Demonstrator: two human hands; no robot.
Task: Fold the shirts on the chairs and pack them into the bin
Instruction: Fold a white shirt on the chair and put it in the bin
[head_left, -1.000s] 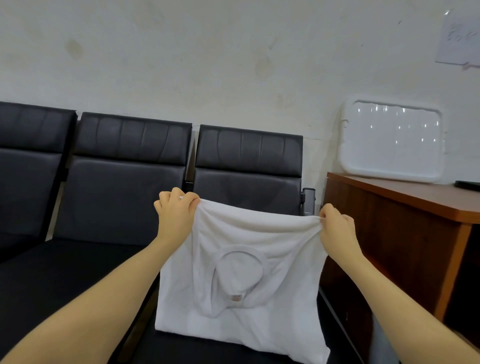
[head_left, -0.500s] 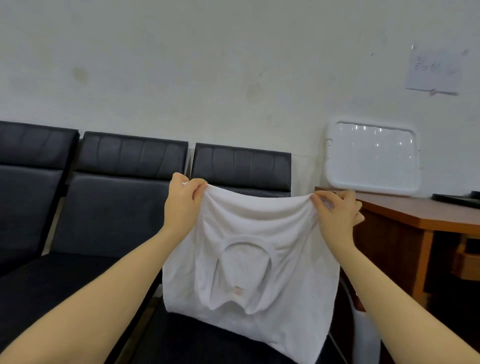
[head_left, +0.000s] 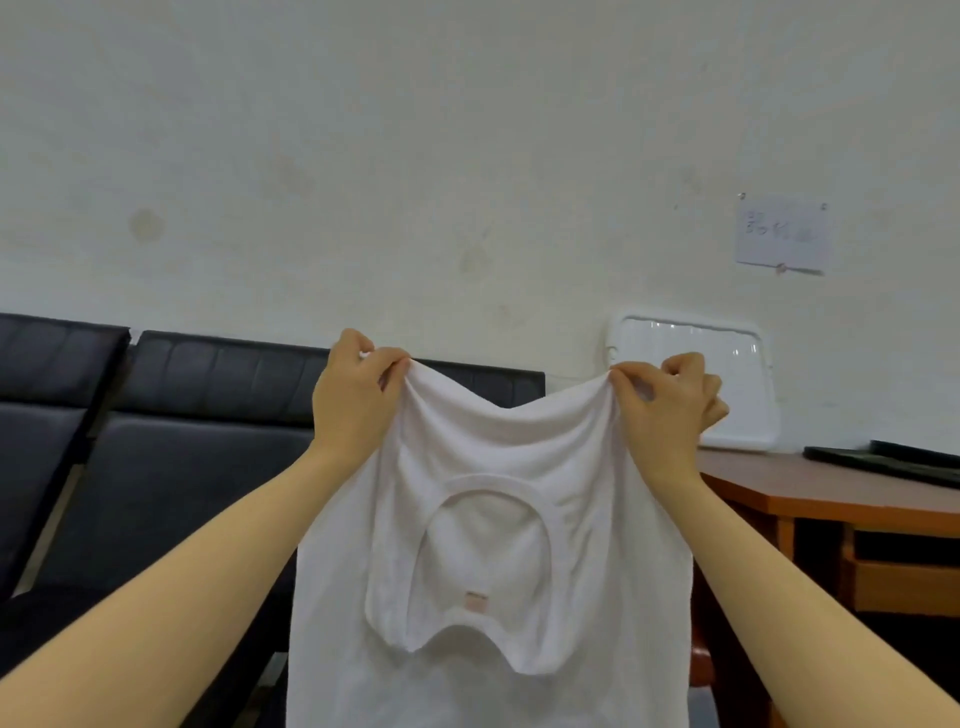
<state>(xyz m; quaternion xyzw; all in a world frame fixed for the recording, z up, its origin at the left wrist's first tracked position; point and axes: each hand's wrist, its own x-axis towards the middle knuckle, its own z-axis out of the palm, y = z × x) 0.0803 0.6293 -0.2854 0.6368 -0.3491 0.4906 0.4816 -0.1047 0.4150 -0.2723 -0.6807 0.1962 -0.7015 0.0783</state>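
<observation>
Left hand (head_left: 358, 395) and right hand (head_left: 660, 410) each pinch a top corner of the white shirt (head_left: 488, 571), held up, hanging in front of the black chairs (head_left: 208, 415). It hides part of the wooden desk (head_left: 831, 499); white tray (head_left: 748, 384) leans on the wall behind, paper note (head_left: 782, 236) above.

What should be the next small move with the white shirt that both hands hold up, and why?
Probably lower the white shirt flat onto the black chair seat. The left hand and right hand each pinch a top corner, so it hangs spread in the air with the collar showing, not yet folded. A flat surface would make folding easier.
</observation>
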